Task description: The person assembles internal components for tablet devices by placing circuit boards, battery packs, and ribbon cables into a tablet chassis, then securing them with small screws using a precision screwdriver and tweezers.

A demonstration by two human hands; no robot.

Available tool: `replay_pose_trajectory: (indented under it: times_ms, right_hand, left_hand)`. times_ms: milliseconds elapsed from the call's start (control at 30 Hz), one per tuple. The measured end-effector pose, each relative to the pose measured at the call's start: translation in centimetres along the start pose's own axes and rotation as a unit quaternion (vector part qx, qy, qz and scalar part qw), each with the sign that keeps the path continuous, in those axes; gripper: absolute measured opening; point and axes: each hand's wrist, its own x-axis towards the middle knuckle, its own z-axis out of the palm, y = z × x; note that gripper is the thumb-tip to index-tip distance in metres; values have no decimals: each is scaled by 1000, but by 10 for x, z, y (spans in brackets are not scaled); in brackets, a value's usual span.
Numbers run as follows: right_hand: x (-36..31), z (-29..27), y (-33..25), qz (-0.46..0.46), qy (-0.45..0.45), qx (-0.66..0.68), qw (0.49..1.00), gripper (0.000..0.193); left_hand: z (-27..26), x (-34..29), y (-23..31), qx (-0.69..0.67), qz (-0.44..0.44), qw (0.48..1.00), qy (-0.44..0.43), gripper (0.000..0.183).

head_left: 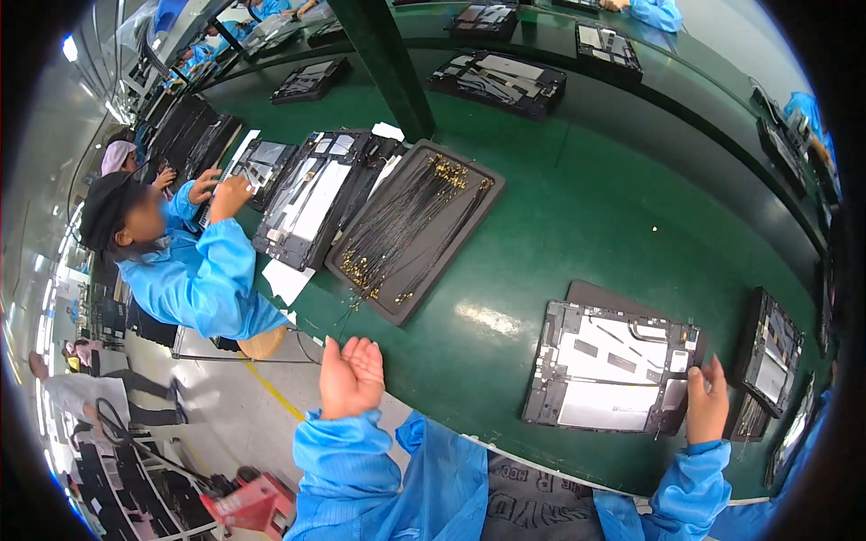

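Palm up above the table's front edge, my left hand (352,379) has its fingers loosely bent and nothing visible in it. My right hand (708,401) is at the right edge of an opened tablet-like device (604,370), its thumb touching that edge and its fingers apart. White and silver panels, black strips and a dark frame show inside the device. It lies on a dark tray (600,293), whose far edge sticks out behind it. Beyond my left hand stands a dark tray (397,311) of thin black cables with gold-coloured ends.
Left of the cable tray is a stack of opened devices (311,194). A person in blue (203,279) works beside it. More devices (771,352) lie at the right. A green post (383,63) rises at the back, near a raised ledge carrying another device (496,81).
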Motion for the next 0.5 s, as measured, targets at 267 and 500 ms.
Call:
replay_pose_trajectory:
  times_ms: [267, 500]
  right_hand:
    - [-11, -7, 4, 20, 16, 32, 999, 36]
    - [-19, -1, -2, -9, 28, 64, 998, 35]
  left_hand:
    - [11, 37, 21, 134, 79, 976, 151, 16]
    - [16, 36, 43, 168, 2, 980, 108, 25]
